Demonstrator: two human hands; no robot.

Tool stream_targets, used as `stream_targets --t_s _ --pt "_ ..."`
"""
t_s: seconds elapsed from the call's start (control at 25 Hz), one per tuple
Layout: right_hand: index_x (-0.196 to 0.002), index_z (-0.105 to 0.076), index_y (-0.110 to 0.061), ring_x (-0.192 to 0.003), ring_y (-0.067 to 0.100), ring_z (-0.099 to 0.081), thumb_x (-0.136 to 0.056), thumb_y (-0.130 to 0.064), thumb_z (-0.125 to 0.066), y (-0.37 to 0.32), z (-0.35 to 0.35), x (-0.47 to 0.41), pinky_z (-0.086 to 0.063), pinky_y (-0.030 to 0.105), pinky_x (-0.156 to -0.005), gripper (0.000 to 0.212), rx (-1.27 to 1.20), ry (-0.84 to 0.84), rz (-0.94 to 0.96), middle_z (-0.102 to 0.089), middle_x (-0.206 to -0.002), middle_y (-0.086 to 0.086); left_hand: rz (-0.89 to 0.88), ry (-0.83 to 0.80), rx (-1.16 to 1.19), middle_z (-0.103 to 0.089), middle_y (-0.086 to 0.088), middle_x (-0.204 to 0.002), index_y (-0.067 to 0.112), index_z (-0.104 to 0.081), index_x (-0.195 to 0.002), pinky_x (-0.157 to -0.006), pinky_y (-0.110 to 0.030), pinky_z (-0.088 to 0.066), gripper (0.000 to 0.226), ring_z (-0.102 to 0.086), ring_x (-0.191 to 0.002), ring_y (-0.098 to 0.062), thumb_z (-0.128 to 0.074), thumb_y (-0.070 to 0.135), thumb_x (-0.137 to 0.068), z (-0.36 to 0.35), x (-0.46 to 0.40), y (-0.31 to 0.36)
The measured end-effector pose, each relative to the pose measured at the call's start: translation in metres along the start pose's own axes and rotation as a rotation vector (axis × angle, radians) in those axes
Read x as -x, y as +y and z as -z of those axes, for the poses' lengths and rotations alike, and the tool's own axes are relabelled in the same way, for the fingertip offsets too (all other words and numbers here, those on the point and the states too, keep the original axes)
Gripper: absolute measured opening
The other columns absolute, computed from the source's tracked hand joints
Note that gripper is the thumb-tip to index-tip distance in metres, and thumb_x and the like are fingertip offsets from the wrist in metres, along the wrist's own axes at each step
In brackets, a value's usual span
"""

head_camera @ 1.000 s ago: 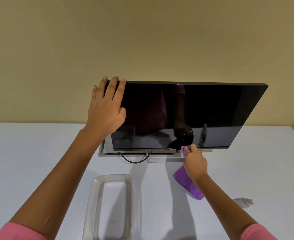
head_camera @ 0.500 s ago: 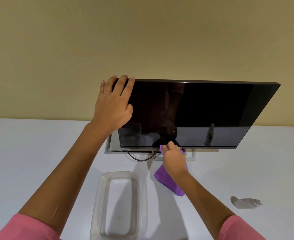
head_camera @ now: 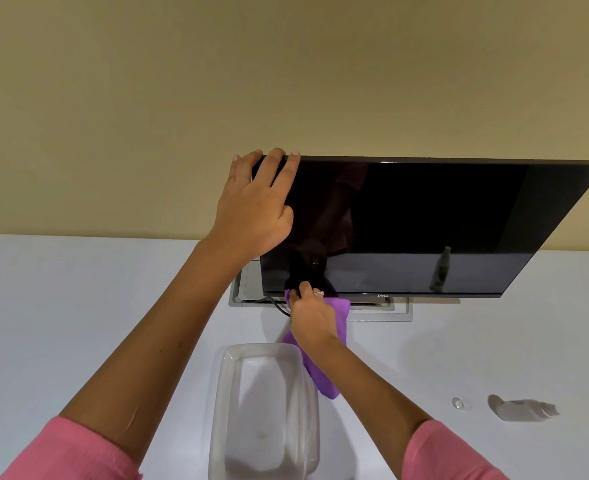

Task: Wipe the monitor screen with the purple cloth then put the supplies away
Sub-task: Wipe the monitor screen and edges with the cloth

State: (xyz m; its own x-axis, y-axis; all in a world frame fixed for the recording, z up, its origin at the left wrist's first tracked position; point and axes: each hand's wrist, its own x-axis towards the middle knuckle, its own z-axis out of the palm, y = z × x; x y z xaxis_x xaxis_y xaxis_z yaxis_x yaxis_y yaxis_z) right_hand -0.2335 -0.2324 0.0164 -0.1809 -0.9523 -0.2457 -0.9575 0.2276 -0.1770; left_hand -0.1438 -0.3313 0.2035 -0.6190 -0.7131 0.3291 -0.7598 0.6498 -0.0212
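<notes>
— Against the lower left corner of the dark flat-panel monitor (head_camera: pixel 424 220), the right hand (head_camera: pixel 312 315) presses the purple microfibre cloth (head_camera: pixel 338 320); its fingers (head_camera: pixel 303 289) are curled round a bunched end, and the rest of the cloth trails below the monitor onto the white counter (head_camera: pixel 78 306).

— And the left hand (head_camera: pixel 255 206)?

— Flat on the monitor's upper left corner, fingers straight, tips lapping over the top edge. Bracing, I'd say, gripping nothing.

— What could go wrong?

— The monitor looks tilted back on its grey stand base (head_camera: pixel 383 315). A hard push low down could rock it if the brace slackens. The bare palm on the glass may also leave smears on that corner. The black cable (head_camera: pixel 279 306) loops out just below the monitor beside the cloth hand, so a wide stroke might snag it. The hanging cloth tail could drag over the clear plastic tub (head_camera: pixel 265 410) standing below the monitor's left end.

— Any writing?

— Only "DELL" on the monitor's bottom bezel. The small pale spray bottle (head_camera: pixel 521 410) lying well below the monitor's right end, with a tiny clear cap (head_camera: pixel 457 403) beside it, shows no label I can read.
</notes>
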Motion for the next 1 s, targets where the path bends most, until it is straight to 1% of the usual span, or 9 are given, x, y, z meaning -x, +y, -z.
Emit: stream_targets --t_s 0.12,0.28,0.4,0.52,0.68,0.8,0.84,0.92,1.0 --pt "-0.134 -0.045 -0.008 -0.114 0.031 -0.046 -0.086 -0.004 -0.059 -0.017 -0.002 -0.005 -0.048 0.029 -0.064 0.05 -0.011 -0.007 -0.013 -0.04 -0.13 0.012 -0.013 -0.002 0.009 -0.036 -0.01 -0.147 0.012 -0.028 -0.147 -0.112 -0.056 -0.019 0.068 -0.032 -0.13 -0.038 -0.043 0.017 -0.081 0.0 0.0 -0.003" --pt "-0.13 -0.047 -0.007 -0.113 0.033 -0.048 -0.086 -0.003 -0.058 -0.033 -0.005 -0.007 -0.051 0.033 -0.067 0.046 -0.013 0.013 0.005 -0.041 -0.127 0.013 -0.029 -0.002 0.009 -0.036 -0.009 -0.148 0.013 -0.027 -0.147 -0.112 -0.055 -0.016 0.068 -0.032 -0.13 -0.037 -0.042 0.017 -0.081 -0.001 0.0 -0.007" --pt "-0.128 -0.047 -0.005 -0.114 0.032 -0.049 -0.085 -0.001 -0.057 -0.045 -0.007 -0.009 -0.048 0.031 -0.063 0.044 0.027 0.02 0.028 -0.041 -0.126 0.013 -0.041 -0.005 0.015 -0.035 -0.008 -0.148 0.013 -0.026 -0.147 -0.112 -0.055 -0.015 0.068 -0.032 -0.13 -0.037 -0.042 0.018 -0.081 -0.001 0.0 -0.008" --pt "-0.128 -0.047 -0.006 -0.115 0.031 -0.049 -0.086 -0.003 -0.058 -0.051 -0.009 -0.01 -0.051 0.032 -0.067 0.043 0.025 0.026 0.017 -0.041 -0.126 0.012 -0.051 -0.009 0.018 -0.035 -0.008 -0.148 0.014 -0.025 -0.147 -0.113 -0.054 -0.016 0.069 -0.031 -0.13 -0.037 -0.042 0.018 -0.081 -0.001 0.0 -0.01" --pt "-0.127 -0.05 -0.01 -0.105 0.028 -0.053 -0.087 -0.008 -0.059 -0.04 -0.012 -0.008 -0.054 0.032 -0.068 0.041 -0.034 0.066 0.056 -0.045 -0.123 0.009 -0.075 0.001 0.027 -0.035 -0.008 -0.148 0.013 -0.025 -0.147 -0.11 -0.05 -0.025 0.068 -0.031 -0.13 -0.038 -0.04 0.019 -0.082 -0.002 -0.001 -0.013" --pt "-0.125 -0.055 -0.014 -0.102 0.024 -0.053 -0.092 -0.015 -0.053 -0.025 -0.016 -0.004 -0.053 0.03 -0.068 0.033 -0.124 0.09 0.203 -0.05 -0.119 0.006 -0.082 0.013 0.046 -0.036 -0.009 -0.148 0.012 -0.027 -0.147 -0.108 -0.046 -0.03 0.066 -0.031 -0.13 -0.038 -0.04 0.019 -0.082 -0.002 -0.002 -0.014" --pt "-0.125 -0.057 -0.015 -0.102 0.023 -0.053 -0.093 -0.017 -0.051 -0.021 -0.017 -0.002 -0.053 0.03 -0.068 0.032 -0.147 0.102 0.222 -0.052 -0.117 0.005 -0.081 0.015 0.052 -0.036 -0.009 -0.148 0.012 -0.027 -0.147 -0.107 -0.045 -0.031 0.066 -0.031 -0.13 -0.038 -0.04 0.019 -0.083 -0.002 -0.002 -0.014" --pt "-0.122 -0.06 -0.016 -0.098 0.021 -0.055 -0.093 -0.018 -0.05 -0.016 -0.02 0.003 -0.051 0.027 -0.066 0.031 -0.207 0.165 0.168 -0.055 -0.115 0.003 -0.084 0.019 0.058 -0.037 -0.008 -0.148 0.013 -0.027 -0.147 -0.106 -0.044 -0.033 0.066 -0.031 -0.13 -0.038 -0.04 0.019 -0.083 -0.002 -0.002 -0.015" --pt "-0.12 -0.061 -0.015 -0.094 0.02 -0.057 -0.094 -0.019 -0.051 -0.013 -0.022 0.006 -0.052 0.023 -0.068 0.029 -0.273 0.263 0.058 -0.056 -0.115 0.002 -0.093 0.025 0.059 -0.038 -0.009 -0.147 0.012 -0.028 -0.147 -0.105 -0.045 -0.033 0.066 -0.032 -0.129 -0.038 -0.04 0.019 -0.082 -0.003 -0.001 -0.016"
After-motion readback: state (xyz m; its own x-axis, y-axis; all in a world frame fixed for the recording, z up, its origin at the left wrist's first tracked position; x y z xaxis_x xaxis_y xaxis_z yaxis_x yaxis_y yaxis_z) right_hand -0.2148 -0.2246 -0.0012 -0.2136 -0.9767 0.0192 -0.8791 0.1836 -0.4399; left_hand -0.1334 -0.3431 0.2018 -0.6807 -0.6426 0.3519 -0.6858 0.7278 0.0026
